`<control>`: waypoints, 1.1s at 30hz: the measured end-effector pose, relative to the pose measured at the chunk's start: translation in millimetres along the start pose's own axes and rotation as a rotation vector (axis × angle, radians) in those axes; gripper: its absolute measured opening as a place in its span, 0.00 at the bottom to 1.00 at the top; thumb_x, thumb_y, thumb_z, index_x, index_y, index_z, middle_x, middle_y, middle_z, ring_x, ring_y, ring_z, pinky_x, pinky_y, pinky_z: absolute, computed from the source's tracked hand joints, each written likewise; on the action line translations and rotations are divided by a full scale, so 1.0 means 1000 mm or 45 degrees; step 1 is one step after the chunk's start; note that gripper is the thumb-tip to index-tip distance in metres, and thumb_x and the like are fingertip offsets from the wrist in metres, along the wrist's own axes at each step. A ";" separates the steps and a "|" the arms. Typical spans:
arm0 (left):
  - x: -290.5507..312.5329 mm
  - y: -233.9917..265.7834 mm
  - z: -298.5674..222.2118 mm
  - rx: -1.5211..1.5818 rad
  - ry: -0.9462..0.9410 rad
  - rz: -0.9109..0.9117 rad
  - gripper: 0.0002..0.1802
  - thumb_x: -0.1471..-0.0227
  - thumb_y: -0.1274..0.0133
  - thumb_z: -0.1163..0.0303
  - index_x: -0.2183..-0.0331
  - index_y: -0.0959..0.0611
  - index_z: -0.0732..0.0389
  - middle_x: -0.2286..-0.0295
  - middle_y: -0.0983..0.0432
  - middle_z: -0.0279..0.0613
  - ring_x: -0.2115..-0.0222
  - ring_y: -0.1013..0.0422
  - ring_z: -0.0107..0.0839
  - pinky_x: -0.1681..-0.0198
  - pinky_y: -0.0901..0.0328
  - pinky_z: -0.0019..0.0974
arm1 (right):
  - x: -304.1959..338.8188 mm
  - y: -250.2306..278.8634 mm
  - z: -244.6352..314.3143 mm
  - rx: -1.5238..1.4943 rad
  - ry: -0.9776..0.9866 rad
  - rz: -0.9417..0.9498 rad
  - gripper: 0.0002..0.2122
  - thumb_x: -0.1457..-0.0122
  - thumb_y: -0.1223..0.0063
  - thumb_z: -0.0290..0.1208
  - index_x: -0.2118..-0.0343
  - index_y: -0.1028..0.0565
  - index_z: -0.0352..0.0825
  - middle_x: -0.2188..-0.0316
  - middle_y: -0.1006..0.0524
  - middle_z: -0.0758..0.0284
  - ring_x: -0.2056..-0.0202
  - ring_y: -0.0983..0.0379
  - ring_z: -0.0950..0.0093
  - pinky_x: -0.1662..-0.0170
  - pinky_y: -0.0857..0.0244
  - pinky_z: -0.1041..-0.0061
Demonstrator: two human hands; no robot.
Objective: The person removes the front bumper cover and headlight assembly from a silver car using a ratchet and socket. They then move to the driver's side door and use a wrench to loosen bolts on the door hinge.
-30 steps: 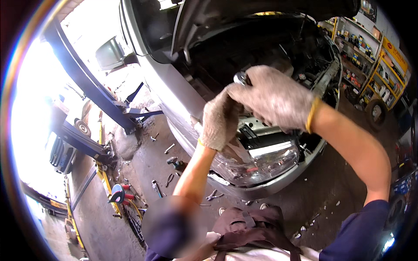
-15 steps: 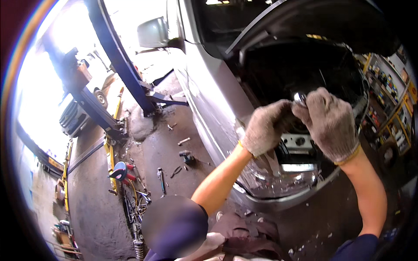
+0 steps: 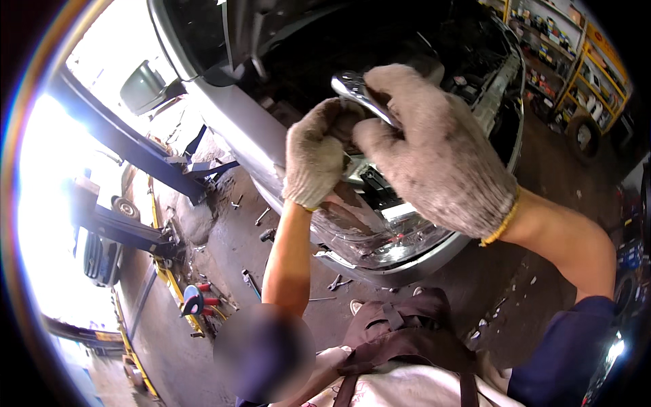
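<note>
My right hand (image 3: 441, 149), in a pale knitted work glove, is closed around a chrome ratchet wrench (image 3: 352, 86). The ratchet's shiny rounded head sticks out toward the left, past the thumb and fingers. Just left of it is my left hand (image 3: 314, 159), gloved too, with its fingers curled together under the ratchet head. What those fingers hold, if anything, is hidden. Both hands are raised above the front corner of a silver car (image 3: 237, 122), beside its open engine bay. A bare headlight area (image 3: 397, 211) shows below the hands.
A blue lift post (image 3: 129, 142) and its arm stand left of the car. An adjustable wrench (image 3: 251, 283), pliers (image 3: 337, 281) and other tools lie on the floor near a red and blue item (image 3: 194, 300). Shelves (image 3: 590, 68) and a tyre (image 3: 583, 136) are at the right.
The view has turned, so the car sits further left. My right hand appears larger and nearer, and more of the ratchet shows. Both hands stay close together.
</note>
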State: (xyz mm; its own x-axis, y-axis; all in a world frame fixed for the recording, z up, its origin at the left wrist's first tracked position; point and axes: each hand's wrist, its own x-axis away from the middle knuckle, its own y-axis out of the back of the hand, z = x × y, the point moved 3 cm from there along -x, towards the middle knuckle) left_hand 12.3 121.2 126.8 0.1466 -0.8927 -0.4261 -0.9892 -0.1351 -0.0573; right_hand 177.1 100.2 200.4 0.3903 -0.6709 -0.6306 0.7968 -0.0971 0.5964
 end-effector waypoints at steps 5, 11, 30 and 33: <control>-0.003 0.006 0.006 -0.349 -0.152 0.083 0.11 0.39 0.42 0.71 0.56 0.16 0.65 0.66 0.18 0.33 0.65 0.26 0.22 0.59 0.30 0.27 | -0.004 0.007 -0.020 0.067 0.277 0.134 0.13 0.44 0.36 0.34 0.69 0.26 0.28 0.77 0.23 0.54 0.73 0.22 0.57 0.68 0.29 0.62; -0.002 0.001 0.005 -0.307 -0.098 0.002 0.15 0.40 0.39 0.63 0.56 0.16 0.64 0.68 0.19 0.32 0.70 0.27 0.20 0.63 0.30 0.28 | -0.006 0.014 -0.034 0.205 0.692 0.132 0.09 0.43 0.41 0.30 0.70 0.27 0.29 0.80 0.25 0.54 0.74 0.22 0.55 0.69 0.30 0.60; -0.003 0.022 0.009 -0.117 0.099 0.318 0.12 0.42 0.39 0.73 0.57 0.17 0.67 0.71 0.19 0.37 0.69 0.25 0.26 0.65 0.27 0.31 | -0.081 -0.026 -0.039 1.117 0.717 0.246 0.09 0.37 0.46 0.35 0.65 0.24 0.34 0.80 0.23 0.63 0.75 0.21 0.64 0.67 0.25 0.69; -0.003 0.016 0.001 -0.376 -0.072 0.141 0.10 0.43 0.39 0.75 0.58 0.15 0.67 0.68 0.18 0.36 0.67 0.25 0.24 0.62 0.27 0.30 | -0.056 0.012 -0.021 0.738 0.181 0.911 0.10 0.41 0.47 0.30 0.72 0.17 0.31 0.77 0.18 0.57 0.72 0.19 0.68 0.67 0.23 0.64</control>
State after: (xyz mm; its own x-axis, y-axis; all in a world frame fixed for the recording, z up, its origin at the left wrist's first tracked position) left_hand -3.6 121.8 126.4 0.0295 -0.8846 -0.4654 -0.9532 -0.1650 0.2532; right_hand 174.1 152.2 232.4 0.7827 -0.6204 -0.0492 0.0049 -0.0728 0.9973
